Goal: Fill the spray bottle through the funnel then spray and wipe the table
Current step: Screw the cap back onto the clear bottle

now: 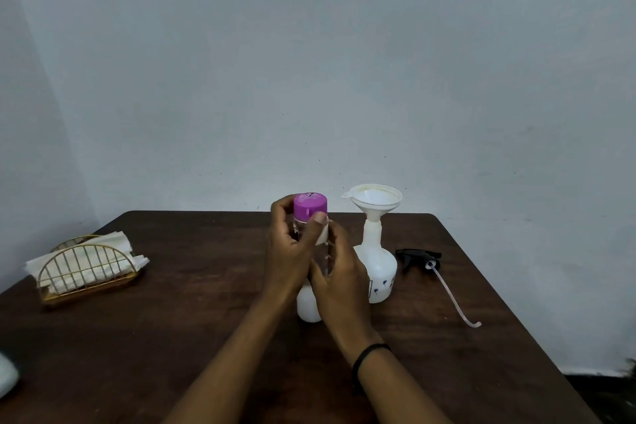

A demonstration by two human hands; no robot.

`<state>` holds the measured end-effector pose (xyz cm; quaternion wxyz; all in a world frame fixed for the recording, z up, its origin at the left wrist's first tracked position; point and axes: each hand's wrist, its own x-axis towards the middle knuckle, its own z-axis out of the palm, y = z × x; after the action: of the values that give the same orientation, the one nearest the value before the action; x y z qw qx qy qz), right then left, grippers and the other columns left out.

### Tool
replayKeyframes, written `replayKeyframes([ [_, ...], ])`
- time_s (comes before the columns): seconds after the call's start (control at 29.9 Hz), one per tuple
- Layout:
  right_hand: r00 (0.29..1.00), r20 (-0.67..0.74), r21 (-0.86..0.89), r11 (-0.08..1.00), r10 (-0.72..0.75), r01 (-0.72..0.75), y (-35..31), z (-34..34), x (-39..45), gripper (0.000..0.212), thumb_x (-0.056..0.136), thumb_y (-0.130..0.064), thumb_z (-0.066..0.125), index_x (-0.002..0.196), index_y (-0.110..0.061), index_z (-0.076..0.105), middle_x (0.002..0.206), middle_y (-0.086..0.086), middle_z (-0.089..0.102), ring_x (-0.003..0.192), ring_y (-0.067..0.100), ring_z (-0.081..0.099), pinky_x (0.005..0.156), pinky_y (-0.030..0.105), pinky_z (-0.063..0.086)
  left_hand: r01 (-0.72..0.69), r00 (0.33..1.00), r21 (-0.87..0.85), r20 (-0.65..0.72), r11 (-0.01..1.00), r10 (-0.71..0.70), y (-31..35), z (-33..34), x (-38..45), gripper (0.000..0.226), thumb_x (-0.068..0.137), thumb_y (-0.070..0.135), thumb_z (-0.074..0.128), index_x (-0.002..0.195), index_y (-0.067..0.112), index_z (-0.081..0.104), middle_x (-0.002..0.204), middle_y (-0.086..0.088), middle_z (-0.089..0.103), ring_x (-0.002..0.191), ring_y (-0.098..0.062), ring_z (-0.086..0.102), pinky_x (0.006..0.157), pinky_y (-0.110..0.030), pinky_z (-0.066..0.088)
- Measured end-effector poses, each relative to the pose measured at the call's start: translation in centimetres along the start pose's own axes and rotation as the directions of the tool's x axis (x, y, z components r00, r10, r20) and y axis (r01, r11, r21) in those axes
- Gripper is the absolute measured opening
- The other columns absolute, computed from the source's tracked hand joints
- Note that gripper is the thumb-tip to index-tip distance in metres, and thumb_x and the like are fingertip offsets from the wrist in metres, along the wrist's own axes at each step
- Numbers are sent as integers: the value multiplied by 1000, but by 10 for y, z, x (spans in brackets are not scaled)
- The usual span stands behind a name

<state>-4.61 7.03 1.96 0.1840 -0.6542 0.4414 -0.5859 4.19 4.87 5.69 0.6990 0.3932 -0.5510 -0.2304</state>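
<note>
— Where's the clear bottle with the purple cap (310,206)?

— Centre of the frame, upright on the tabletop (172,337). The left hand (287,251) curls its fingers round the neck just under the cap; the right hand (339,280) wraps the body lower down.

— And the spray bottle (377,268)?

— Just right of the hands, white funnel (373,200) seated in its neck. The black trigger head (418,256) lies further right.

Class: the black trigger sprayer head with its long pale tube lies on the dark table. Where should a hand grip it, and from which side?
Grip the black trigger sprayer head by its chunky body, coming from above. It lies flat on the dark wooden table, right of the white spray bottle. The thin pale dip tube trails towards the viewer and would likely flex if pinched.
</note>
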Motion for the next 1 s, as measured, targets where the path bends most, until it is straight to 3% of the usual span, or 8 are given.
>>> replayKeyframes([
  [0.13, 1000, -13, -2, 1000, -2, 2, 1, 1, 1, 51, 92, -26, 66, 138, -34, 46, 119, -15, 66, 105, 3, 64, 86, 33, 56, 11, 1000, -1, 0, 1000, -11, -4, -1, -1, 43, 81, 56, 62, 114, 30, 51, 100, 12, 68, 88, -12, 70, 75, -37, 59],
  [0.3, 1000, -10, 41, 999, 12, -11, 0, 1, 3, 49, 88, -24, 69, 132, -32, 50, 109, -16, 68, 97, 3, 66, 81, 32, 56, 1, 999, -7, 53, 1000, -1, -2, -7, 3, 45, 83, 53, 63, 118, 26, 56, 105, 11, 68, 95, -12, 69, 79, -32, 57],
  [0.47, 998, 12, 159, 985, 62, -63, -6, 9, 16, 38, 91, -25, 66, 124, -38, 51, 104, -20, 68, 96, -2, 66, 83, 30, 57, -144, 981, 159, 151, 977, 121, -7, -24, 10, 61, 77, 37, 71, 132, 19, 53, 122, 4, 65, 106, -15, 65, 86, -27, 55],
  [0.6, 994, 81, 231, 969, 74, -91, -16, 41, 34, 44, 92, -21, 66, 111, -55, 46, 106, -21, 68, 98, -3, 66, 84, 28, 57, -149, 989, 276, 32, 950, 146, -22, -49, 22, 64, 73, 33, 66, 134, 20, 53, 125, 4, 63, 110, -15, 61, 88, -36, 54],
  [0.7, 988, 147, 280, 956, 42, -83, -24, 66, 45, 47, 94, -9, 64, 128, -37, 45, 110, -17, 66, 97, -3, 67, 79, 17, 55, -84, 988, 280, -102, 956, 117, -29, -62, 27, 57, 74, 32, 65, 129, 22, 57, 120, 5, 65, 110, -17, 62, 89, -46, 55],
  [0.8, 976, 217, 307, 947, 28, -96, -27, 88, 53, 52, 91, -6, 67, 134, -26, 43, 109, -15, 67, 95, 0, 69, 76, 14, 54, -41, 971, 279, -214, 959, 104, -32, -75, 31, 51, 75, 27, 68, 125, 20, 60, 114, 5, 67, 105, -15, 65, 87, -45, 57],
  [0.9, 963, 271, 279, 956, 10, -89, -27, 106, 54, 53, 90, -11, 69, 132, -32, 44, 107, -12, 69, 95, 2, 69, 79, 19, 56, 2, 964, 322, -254, 947, 84, -41, -91, 36, 51, 75, 29, 69, 125, 23, 60, 112, 6, 67, 104, -16, 65, 85, -46, 57],
  [1.0, 960, 280, 289, 953, 9, -93, -22, 116, 52, 45, 96, -7, 57, 116, -46, 49, 105, -11, 70, 92, 2, 70, 78, 21, 57, 42, 962, 342, -269, 939, 54, -48, -99, 36, 56, 74, 37, 66, 128, 25, 58, 117, 7, 66, 107, -15, 63, 87, -47, 56],
])
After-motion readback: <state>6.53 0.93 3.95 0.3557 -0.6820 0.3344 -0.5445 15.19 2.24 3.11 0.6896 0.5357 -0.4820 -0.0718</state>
